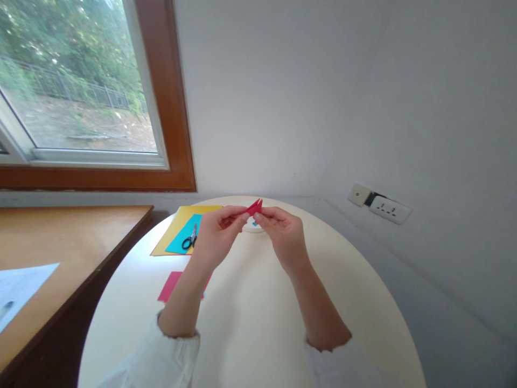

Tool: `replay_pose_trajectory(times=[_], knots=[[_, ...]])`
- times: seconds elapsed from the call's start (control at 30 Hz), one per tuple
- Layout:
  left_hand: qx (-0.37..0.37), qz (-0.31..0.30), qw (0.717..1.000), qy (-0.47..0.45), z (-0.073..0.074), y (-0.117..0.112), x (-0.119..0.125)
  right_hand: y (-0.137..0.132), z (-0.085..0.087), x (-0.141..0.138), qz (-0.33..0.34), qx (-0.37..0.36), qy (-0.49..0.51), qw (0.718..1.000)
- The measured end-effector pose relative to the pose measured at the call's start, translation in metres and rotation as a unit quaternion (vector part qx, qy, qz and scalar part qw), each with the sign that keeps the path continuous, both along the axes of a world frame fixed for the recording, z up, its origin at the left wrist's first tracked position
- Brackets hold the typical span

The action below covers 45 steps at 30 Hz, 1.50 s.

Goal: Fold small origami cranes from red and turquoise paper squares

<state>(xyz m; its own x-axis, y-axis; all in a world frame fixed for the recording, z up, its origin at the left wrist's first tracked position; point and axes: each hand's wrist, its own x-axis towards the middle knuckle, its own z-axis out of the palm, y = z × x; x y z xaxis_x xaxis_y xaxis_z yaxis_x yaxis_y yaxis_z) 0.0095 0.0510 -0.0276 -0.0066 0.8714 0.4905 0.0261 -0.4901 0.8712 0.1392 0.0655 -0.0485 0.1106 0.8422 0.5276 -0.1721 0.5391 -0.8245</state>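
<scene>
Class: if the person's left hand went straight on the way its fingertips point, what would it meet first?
The left hand pinches the small red folded paper; straight beyond it, probably, comes the right hand.

Scissors [189, 239], yellow sheet [172, 238], pink sheet [170, 285], wall socket [390, 209]

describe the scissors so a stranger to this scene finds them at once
Start at the round cream table by the wood-framed window. Near its far left edge a cyan sheet lies on a larger yellow sheet, just left of the person's left hand. The scissors rest on the cyan sheet: black handles, silver blades, the only tool among flat papers.
</scene>
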Motion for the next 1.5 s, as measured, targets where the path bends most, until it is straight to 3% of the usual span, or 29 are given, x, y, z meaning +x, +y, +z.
replay_pose_trajectory(times=[0.2, 0.37, 0.7, 1.03, 1.5], knots=[[0.054, 0.039, 0.998, 0.021, -0.0057, 0.0053, 0.0008, -0.0036, 0.0052, 0.0017, -0.024, 0.020, -0.033, 0.999], [0.039, 0.005, 0.999, 0.007, -0.0054, 0.0042, 0.0028, -0.0011, 0.0022, -0.0008, 0.002, -0.001, -0.006, 1.000], [0.005, 0.000, 1.000, -0.031, -0.0052, 0.0017, 0.0056, -0.0032, 0.0012, -0.0044, -0.031, 0.007, -0.011, 0.999], [0.062, -0.017, 0.997, -0.030, -0.0071, 0.0017, 0.0085, -0.0066, 0.0040, -0.0080, -0.027, 0.033, 0.032, 0.999], [0.014, -0.020, 0.997, -0.068, -0.0019, -0.0008, 0.0050, -0.0071, 0.0027, -0.0008, -0.025, 0.065, -0.036, 0.997]])
